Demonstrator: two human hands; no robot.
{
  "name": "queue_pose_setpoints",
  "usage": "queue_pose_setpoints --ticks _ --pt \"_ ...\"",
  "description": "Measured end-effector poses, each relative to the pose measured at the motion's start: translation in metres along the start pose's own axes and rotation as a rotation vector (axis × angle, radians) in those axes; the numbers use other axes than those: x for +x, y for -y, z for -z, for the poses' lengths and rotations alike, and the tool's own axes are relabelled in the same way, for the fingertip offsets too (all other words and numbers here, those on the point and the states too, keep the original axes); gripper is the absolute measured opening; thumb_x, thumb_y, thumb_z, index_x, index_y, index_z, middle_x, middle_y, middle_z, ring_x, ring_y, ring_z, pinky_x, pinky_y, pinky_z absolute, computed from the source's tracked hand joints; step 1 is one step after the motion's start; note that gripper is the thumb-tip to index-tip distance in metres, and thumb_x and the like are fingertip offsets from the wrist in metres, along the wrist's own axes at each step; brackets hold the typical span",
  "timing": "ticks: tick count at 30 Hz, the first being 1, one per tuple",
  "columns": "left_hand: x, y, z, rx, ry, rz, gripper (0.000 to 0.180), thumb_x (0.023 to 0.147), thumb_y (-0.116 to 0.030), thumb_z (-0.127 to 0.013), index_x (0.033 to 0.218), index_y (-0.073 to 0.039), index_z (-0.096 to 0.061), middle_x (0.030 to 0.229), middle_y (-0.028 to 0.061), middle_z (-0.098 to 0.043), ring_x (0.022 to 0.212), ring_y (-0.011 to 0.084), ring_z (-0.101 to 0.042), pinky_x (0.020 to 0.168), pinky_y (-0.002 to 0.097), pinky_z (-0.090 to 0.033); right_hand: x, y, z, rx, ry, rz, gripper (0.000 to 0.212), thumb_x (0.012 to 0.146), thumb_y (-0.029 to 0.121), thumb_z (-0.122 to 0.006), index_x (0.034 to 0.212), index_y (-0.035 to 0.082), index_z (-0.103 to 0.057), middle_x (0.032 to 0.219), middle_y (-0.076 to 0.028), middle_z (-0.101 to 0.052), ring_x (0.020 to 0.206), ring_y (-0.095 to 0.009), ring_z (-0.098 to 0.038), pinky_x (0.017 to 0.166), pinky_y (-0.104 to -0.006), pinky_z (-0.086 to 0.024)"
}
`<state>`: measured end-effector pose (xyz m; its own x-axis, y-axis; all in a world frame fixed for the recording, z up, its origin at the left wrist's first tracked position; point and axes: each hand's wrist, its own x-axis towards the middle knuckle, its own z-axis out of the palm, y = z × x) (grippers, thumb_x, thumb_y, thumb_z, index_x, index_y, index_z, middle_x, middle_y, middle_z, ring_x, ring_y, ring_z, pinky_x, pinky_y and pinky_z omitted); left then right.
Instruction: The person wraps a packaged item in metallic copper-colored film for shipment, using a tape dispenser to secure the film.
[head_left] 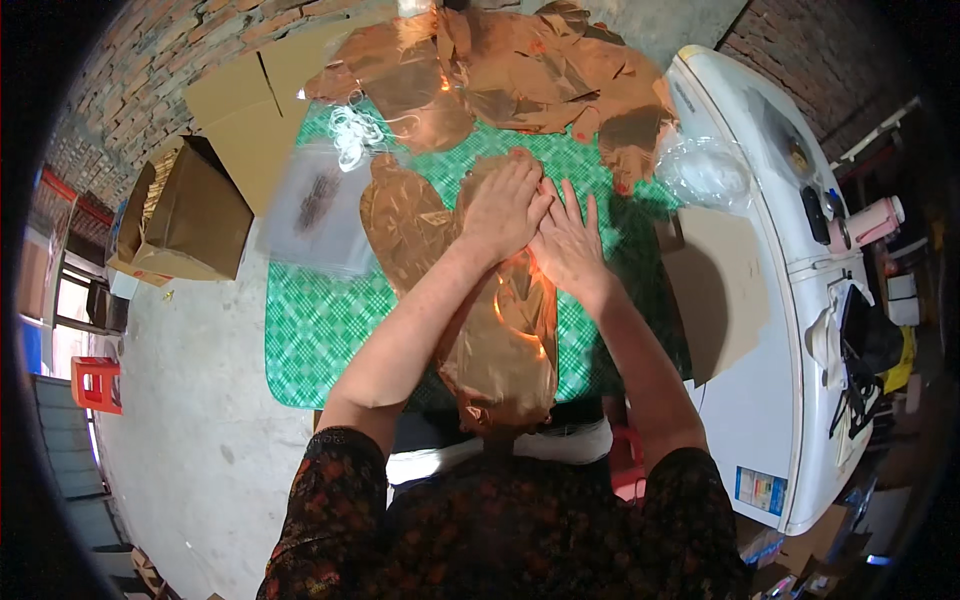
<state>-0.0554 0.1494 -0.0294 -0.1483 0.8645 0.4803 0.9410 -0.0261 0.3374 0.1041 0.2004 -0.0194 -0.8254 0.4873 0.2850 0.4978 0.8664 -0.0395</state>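
A flat, copper-coloured foil balloon [505,350] lies lengthwise on the green checked tablecloth [330,340], its near end reaching the table's front edge. My left hand [503,215] rests palm down on its upper part, fingers stretched out. Beside and partly against it, my right hand [568,240] lies flat along the foil's right edge, fingers spread. Neither hand grips anything that I can see. Another piece of copper foil [405,220] sits just left of my left hand; whether the two are joined is hidden.
More crumpled copper foil [540,75] covers the table's far side. White string [355,138] and a clear plastic bag [335,225] lie at left. At right are clear plastic [705,170], cardboard [725,280] and a white refrigerator [745,420]. A cardboard box [195,215] and red stool [97,385] stand left.
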Motion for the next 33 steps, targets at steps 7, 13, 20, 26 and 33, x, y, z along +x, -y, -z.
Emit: queue_pose_setpoints --ticks 7,13,20,26,33 --pt "0.000 -0.001 0.000 -0.026 0.006 0.018 0.062 0.110 -0.045 -0.040 0.153 -0.001 -0.049 0.158 0.0183 -0.050 0.150 0.0332 -0.041 0.122 0.0462 -0.031 -0.002 -0.001 0.000 -0.034 0.004 0.016 0.068 0.104 0.036 -0.051 0.162 0.007 -0.031 0.171 -0.017 -0.028 0.157 -0.046 -0.022 0.123 -0.0698 -0.016" --pt "0.009 0.000 0.003 0.084 -0.113 -0.084 0.054 0.108 -0.041 -0.046 0.144 -0.003 -0.058 0.151 0.0171 -0.056 0.148 0.0356 -0.043 0.116 0.0489 -0.035 0.001 0.000 0.002 0.004 0.026 -0.038 0.065 0.106 0.042 -0.048 0.162 0.011 -0.034 0.171 -0.016 -0.027 0.157 -0.045 -0.021 0.123 -0.0708 -0.014" --pt "0.023 0.007 0.005 0.222 0.092 -0.060 0.049 0.108 -0.046 -0.044 0.142 -0.017 -0.063 0.157 0.0117 -0.051 0.153 0.0362 -0.035 0.120 0.0555 -0.028 -0.002 0.002 0.005 -0.048 0.049 -0.017 0.062 0.107 0.043 -0.045 0.161 0.013 -0.040 0.168 -0.014 -0.031 0.157 -0.042 -0.022 0.124 -0.0685 -0.011" --pt "0.021 0.017 0.001 0.323 0.156 0.030 0.058 0.109 -0.051 -0.038 0.160 -0.023 -0.045 0.167 0.0096 -0.040 0.158 0.0351 -0.027 0.126 0.0607 -0.018 -0.002 0.004 0.001 0.019 0.009 -0.064 0.060 0.108 0.043 -0.044 0.158 0.011 -0.043 0.169 -0.013 -0.031 0.157 -0.039 -0.023 0.124 -0.0678 -0.012" --pt "0.006 0.009 0.012 0.253 -0.162 -0.182 0.058 0.109 -0.047 -0.043 0.154 -0.012 -0.052 0.159 0.0131 -0.051 0.150 0.0321 -0.042 0.124 0.0535 -0.028 -0.002 -0.005 -0.004 -0.041 0.020 -0.054 0.060 0.105 0.040 -0.048 0.157 0.009 -0.044 0.170 -0.012 -0.030 0.158 -0.038 -0.023 0.123 -0.0699 -0.017"
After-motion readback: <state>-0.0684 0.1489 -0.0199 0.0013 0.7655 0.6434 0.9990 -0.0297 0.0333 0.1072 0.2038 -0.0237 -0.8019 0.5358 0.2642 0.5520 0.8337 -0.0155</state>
